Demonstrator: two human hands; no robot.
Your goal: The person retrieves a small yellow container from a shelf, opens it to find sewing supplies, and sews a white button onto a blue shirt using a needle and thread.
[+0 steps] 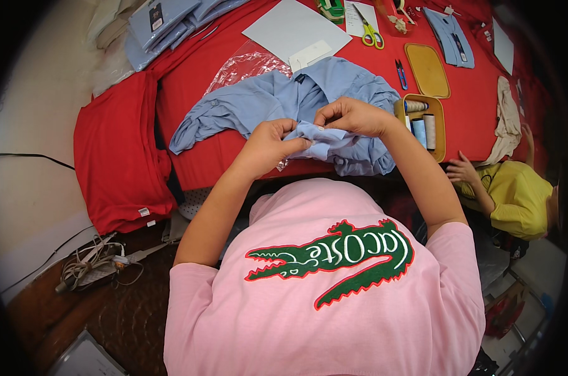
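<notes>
1. A blue shirt lies crumpled on the red-covered counter, before the person.
2. Left hand: fingers pinched together on the shirt.
3. Right hand: fingers likewise pinching its fabric.
4. Thread box: just right of the shirt.

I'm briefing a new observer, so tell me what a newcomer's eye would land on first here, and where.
Likely first is the big green crocodile, edged in red, across the pink shirt in the lower middle. Just above it, the left hand and right hand hold a crumpled light blue garment on the red-covered table. Yellow-handled scissors stand out near the top.
</notes>
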